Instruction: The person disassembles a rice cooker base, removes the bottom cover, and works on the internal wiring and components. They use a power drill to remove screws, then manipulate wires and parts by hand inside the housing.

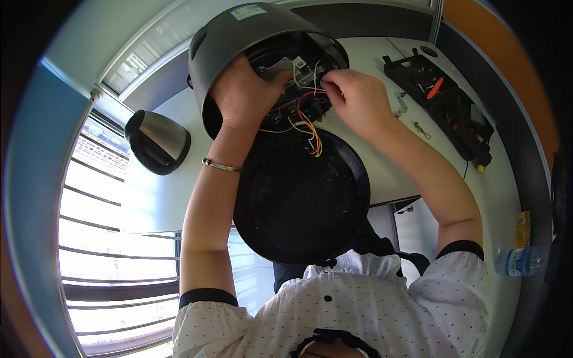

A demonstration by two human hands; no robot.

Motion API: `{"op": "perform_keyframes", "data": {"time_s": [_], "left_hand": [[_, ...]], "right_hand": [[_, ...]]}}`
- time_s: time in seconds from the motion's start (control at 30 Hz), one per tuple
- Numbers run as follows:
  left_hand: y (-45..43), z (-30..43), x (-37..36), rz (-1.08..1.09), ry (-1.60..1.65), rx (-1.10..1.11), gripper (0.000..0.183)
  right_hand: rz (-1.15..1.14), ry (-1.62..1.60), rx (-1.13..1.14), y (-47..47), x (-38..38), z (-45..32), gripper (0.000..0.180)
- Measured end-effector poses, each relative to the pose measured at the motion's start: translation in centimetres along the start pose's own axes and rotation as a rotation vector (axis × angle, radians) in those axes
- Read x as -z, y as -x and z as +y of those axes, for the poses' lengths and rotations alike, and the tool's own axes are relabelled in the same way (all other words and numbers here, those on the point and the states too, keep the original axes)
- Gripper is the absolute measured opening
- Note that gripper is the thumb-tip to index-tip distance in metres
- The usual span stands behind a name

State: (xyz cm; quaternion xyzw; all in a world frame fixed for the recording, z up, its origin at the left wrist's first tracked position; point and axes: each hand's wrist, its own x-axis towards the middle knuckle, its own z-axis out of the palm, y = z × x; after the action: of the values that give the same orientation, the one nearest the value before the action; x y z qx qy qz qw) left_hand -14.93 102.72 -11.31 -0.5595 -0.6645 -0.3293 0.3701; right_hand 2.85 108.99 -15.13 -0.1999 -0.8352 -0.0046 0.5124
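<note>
A large dark grey round appliance housing point(268, 27) lies on its side at the back of the desk, its open end facing me. My left hand point(246, 91) reaches inside it, thumb by a metal bracket point(299, 63); its fingertips are hidden. At the housing's right side, my right hand point(358, 96) pinches at thin white wires point(315, 76); whether a wire is between the fingers cannot be made out. Red, yellow and blue wires point(309, 127) run from the housing into a round black lid or pan-shaped part point(300, 201) in front of my body.
An electric kettle point(165, 141) stands at left. On the right lie an open black tool case point(447, 107) with an orange-handled tool point(435, 88), small metal parts point(421, 130), a yellow box point(523, 229) and a plastic bottle point(521, 261). Partition walls edge the desk point(394, 174).
</note>
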Motion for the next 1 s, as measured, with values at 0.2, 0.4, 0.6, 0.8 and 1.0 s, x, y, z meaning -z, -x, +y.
{"op": "perform_keyframes", "data": {"time_s": [0.2, 0.4, 0.6, 0.8, 1.0], "left_hand": [[-0.1, 0.2, 0.2, -0.043, 0.047, 0.033, 0.078], [0.2, -0.2, 0.0, 0.004, 0.037, 0.001, 0.079], [0.3, -0.4, 0.1, 0.045, 0.019, -0.019, 0.078], [0.1, -0.4, 0.3, 0.023, 0.134, -0.03, 0.072], [-0.1, -0.2, 0.2, -0.004, 0.135, -0.03, 0.068]], "right_hand": [[0.007, -0.018, -0.05, 1.5, -0.4, 0.2, 0.004], [0.063, 0.034, 0.07, -0.1, -0.8, -0.1, 0.008], [-0.069, 0.146, 0.184, -3.3, -1.4, -0.1, 0.002], [-0.181, 0.207, 0.211, -4.5, -1.1, -0.7, 0.005], [-0.241, 0.265, 0.234, -5.1, -1.0, -1.0, 0.003]]}}
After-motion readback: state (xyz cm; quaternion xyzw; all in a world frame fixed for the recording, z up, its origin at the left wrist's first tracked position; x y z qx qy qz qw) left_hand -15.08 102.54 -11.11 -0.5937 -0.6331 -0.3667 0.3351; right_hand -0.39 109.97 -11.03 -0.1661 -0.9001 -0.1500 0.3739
